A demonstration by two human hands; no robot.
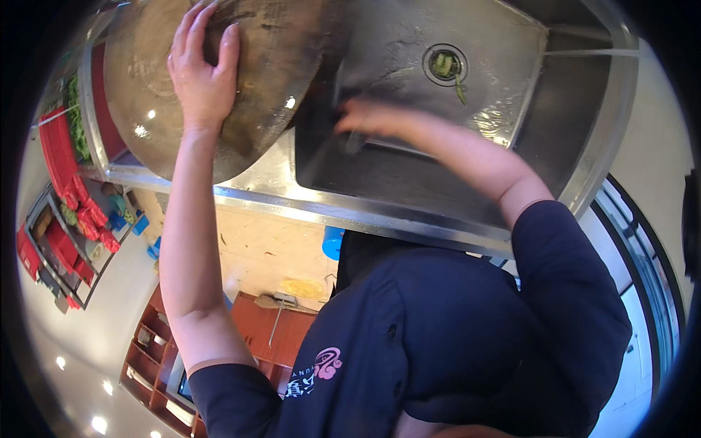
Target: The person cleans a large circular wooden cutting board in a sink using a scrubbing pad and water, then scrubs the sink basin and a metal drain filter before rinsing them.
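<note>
My left hand (204,82) lies palm down on a large round wooden chopping board (263,93), fingers apart and thumb out to the side. The board looks wet and reaches over the steel rim on the left of the sink. To its right, my right hand (375,117) is blurred by motion above the near part of the stainless steel sink (394,82). A blurred greyish patch shows just below its fingers; whether that is a held thing or water cannot be told. Green vegetable scraps (444,64) sit in the drain, and a thin green strip (460,90) trails from it.
The steel counter edge (350,211) runs between my body and the sink. At left stand a red plastic basket (57,145), leafy greens (78,115) and a loaded metal rack (74,246). Behind me are a blue container (332,242) and brown wooden shelves (148,356).
</note>
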